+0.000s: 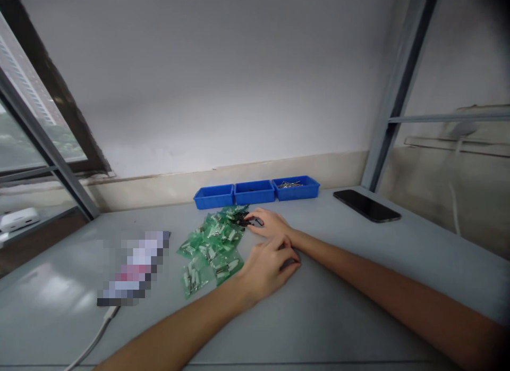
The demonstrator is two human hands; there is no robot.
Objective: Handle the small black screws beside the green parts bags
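Note:
My right hand (271, 222) reaches to a small pile of black parts (240, 219), too small to name. Its index finger and thumb are apart at the pile's right edge. Nearer to me, my left hand (266, 267) rests low over the table, thumb and finger curled together in a pinch. Whatever lies between those fingertips is too small to make out. Left of both hands spreads a heap of green-tinted clear plastic bags (217, 235), with pale and metallic small pieces inside. One such bag (195, 275) lies at the heap's near left.
Three blue bins stand along the wall: a left bin (215, 197), a middle bin (254, 193) and a right bin (297, 189) with thin metal pieces. A black phone (366, 205) lies at right. A blurred-out device (135, 267) with a white cable (95, 336) lies at left.

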